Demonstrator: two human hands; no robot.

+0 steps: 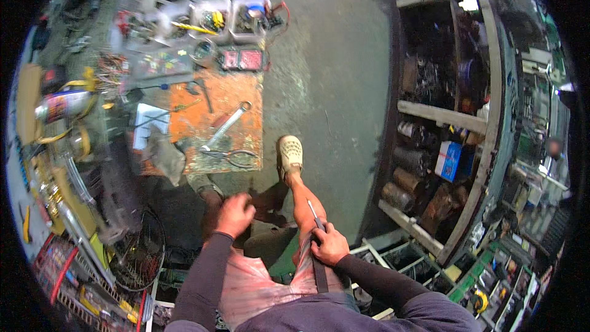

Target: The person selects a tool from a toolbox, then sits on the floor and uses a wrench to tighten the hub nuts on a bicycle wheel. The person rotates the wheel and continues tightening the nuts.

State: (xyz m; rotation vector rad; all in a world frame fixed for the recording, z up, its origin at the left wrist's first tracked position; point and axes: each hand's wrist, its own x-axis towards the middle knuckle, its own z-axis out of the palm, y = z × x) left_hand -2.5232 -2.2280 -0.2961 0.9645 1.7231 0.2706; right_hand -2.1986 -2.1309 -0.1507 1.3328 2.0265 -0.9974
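On the near side of the orange-topped table [236,89], the right hand [330,244] had fingers clamped around a slender tool [315,214], apparently held over the thigh [304,278] for steadiness, while the left hand [236,215], nearer that table, was too blurred to tell its finger closure.

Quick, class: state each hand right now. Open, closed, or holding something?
Left hand: fingers curled; too blurred to tell whether it holds anything.
Right hand: closed around a slim tool.

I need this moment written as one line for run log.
right hand: holding slim pale-tipped tool | left hand: blurred, contents unclear | orange worktop: wrench, pliers
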